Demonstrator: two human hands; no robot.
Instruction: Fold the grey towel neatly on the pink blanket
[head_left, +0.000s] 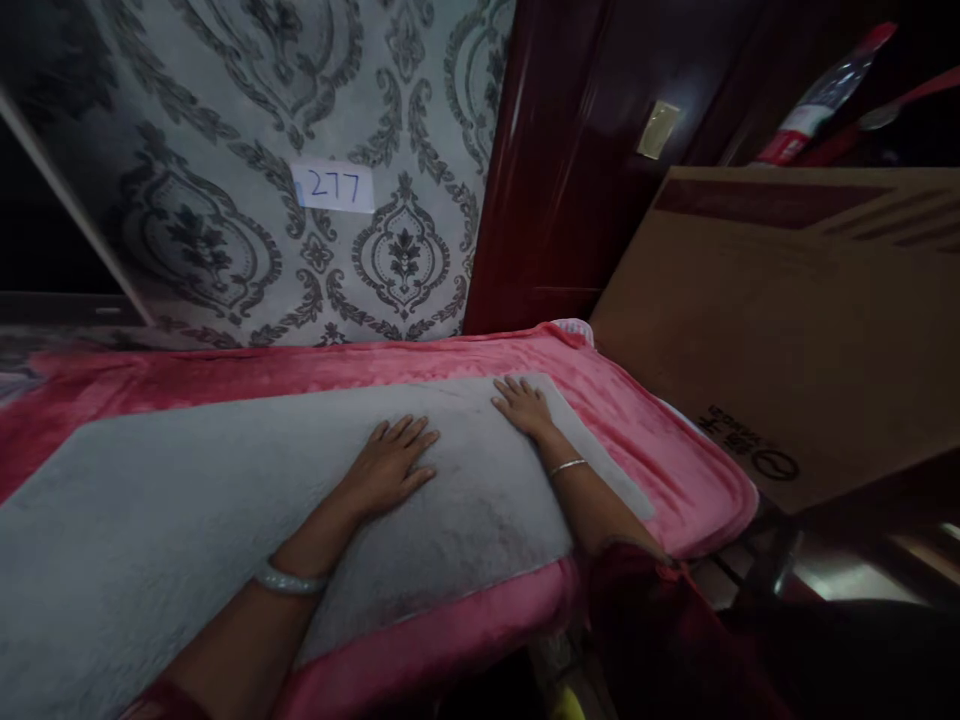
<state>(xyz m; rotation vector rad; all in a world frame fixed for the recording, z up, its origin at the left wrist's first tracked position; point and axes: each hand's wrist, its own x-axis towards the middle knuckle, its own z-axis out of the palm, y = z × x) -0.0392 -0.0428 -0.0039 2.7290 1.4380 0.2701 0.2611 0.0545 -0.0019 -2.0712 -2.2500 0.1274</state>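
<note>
A long grey fabric sheet, like a mat (225, 470), lies spread flat over a pink plush cover (675, 460). My left hand (390, 465) rests palm down on the middle of the mat, its fingers spread. Farther right, my right hand (523, 405) lies flat near the mat's far right corner, fingers apart. Neither hand holds anything. Faint creases and darker smudges show on the mat around the hands. The pink cover sticks out beyond the mat at the back, the right and the front.
Behind stands a patterned wall with a paper label (334, 187) reading 277. A dark red door (570, 150) adjoins it. To the right a large cardboard box (795, 320) leans close, with a plastic bottle (825, 100) above it. A dark panel (52, 220) borders the left.
</note>
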